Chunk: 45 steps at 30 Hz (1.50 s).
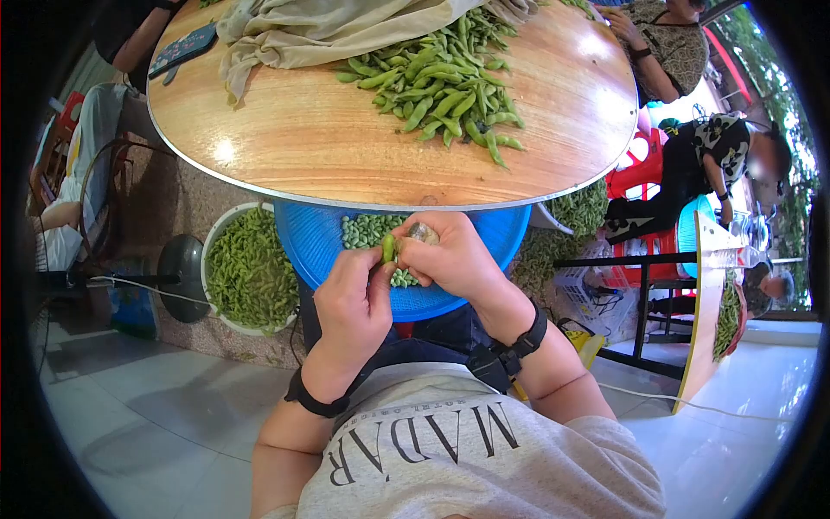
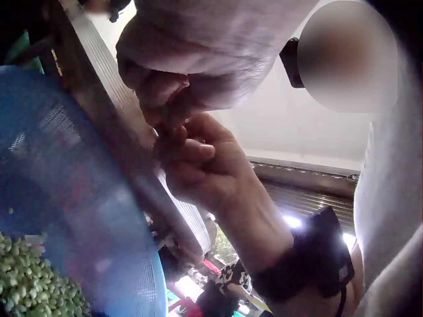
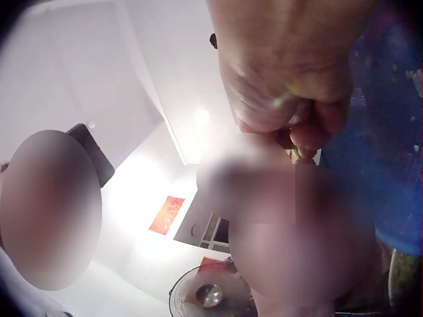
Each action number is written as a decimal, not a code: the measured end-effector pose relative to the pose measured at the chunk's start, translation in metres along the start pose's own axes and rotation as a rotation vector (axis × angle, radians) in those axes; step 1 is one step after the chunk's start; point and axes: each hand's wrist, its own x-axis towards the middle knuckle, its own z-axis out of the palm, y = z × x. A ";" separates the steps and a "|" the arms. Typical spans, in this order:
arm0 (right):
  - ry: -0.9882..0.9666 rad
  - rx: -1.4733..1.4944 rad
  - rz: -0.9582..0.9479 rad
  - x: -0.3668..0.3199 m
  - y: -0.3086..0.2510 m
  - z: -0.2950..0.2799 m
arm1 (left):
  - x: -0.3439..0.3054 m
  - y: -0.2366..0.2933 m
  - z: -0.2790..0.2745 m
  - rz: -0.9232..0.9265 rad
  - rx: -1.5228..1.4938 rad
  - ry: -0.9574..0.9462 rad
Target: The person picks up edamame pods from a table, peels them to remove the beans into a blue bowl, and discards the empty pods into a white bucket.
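Over a blue plastic basket point(image 1: 298, 246), both hands meet at a green soybean pod point(image 1: 388, 248). My left hand point(image 1: 350, 298) pinches the pod upright between thumb and fingertips. Close against its other side, my right hand point(image 1: 454, 255) has its fingers curled, thumb and forefinger at the pod. A small pale brownish thing point(image 1: 422, 232) shows at the right hand's curled forefinger; I cannot tell what it is. Shelled green beans point(image 1: 372, 231) lie in the basket beneath the hands. In the left wrist view, the left hand point(image 2: 205, 59) partly covers the fingertips.
A round wooden table point(image 1: 294, 130) stands just ahead, bearing a pile of pods point(image 1: 441, 82), a beige cloth point(image 1: 320, 35) and a phone point(image 1: 183, 48). To the left, a white-rimmed tub point(image 1: 207, 251) holds more pods. Other people sit around the table and to the right.
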 end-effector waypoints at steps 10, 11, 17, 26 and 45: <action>0.101 -0.293 -0.096 0.004 0.017 0.003 | -0.006 -0.004 0.003 -0.005 -0.003 0.036; 0.112 -0.313 -0.102 0.004 0.018 0.003 | -0.008 -0.006 0.005 -0.069 -0.080 0.032; 0.061 -0.151 -0.002 0.000 0.013 -0.006 | -0.005 -0.005 -0.008 -0.715 -0.836 -0.099; 0.025 -0.431 -0.409 -0.002 0.011 -0.010 | -0.006 -0.006 -0.002 -0.483 -0.426 -0.136; 0.136 -0.474 -0.429 -0.007 0.044 -0.035 | 0.002 -0.024 0.005 -0.822 -0.851 -0.441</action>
